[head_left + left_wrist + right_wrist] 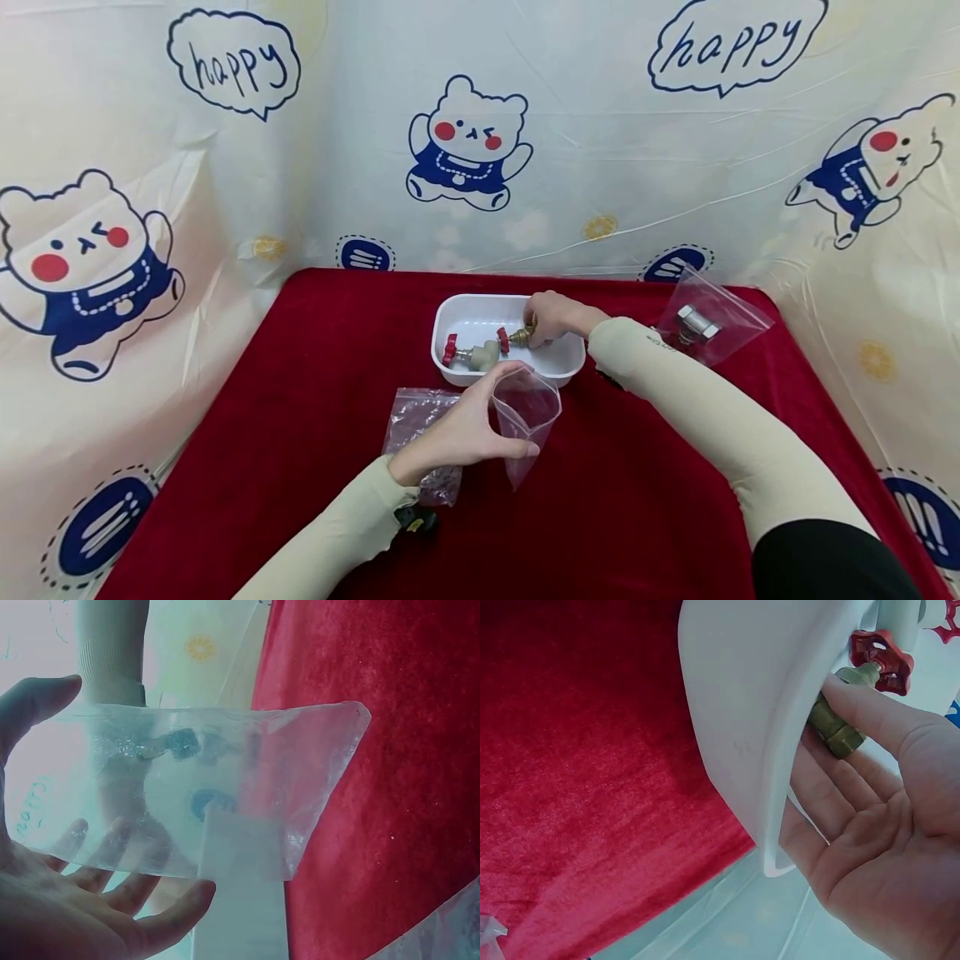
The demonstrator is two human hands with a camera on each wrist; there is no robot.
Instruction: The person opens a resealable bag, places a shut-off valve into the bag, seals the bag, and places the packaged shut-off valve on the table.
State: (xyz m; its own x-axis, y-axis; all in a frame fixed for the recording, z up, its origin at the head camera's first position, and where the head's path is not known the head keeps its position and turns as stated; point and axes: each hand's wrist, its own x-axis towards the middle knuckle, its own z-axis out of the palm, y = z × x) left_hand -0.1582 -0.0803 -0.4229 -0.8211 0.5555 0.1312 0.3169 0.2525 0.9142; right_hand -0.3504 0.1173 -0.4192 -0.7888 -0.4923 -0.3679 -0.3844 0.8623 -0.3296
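In the head view my left hand holds a clear plastic bag upright, its mouth spread wide between thumb and fingers. The left wrist view shows the see-through bag with nothing inside. My right hand reaches into a white plastic tub and grips a brass valve with a red handwheel. In the right wrist view the brass valve lies between thumb and fingers, beside the tub's wall. A second valve, greyish with a red handwheel, lies in the tub's left part.
Another clear bag lies flat on the red cloth, partly under the left hand. At the back right, a bag holds a silvery metal fitting. A printed curtain surrounds the table.
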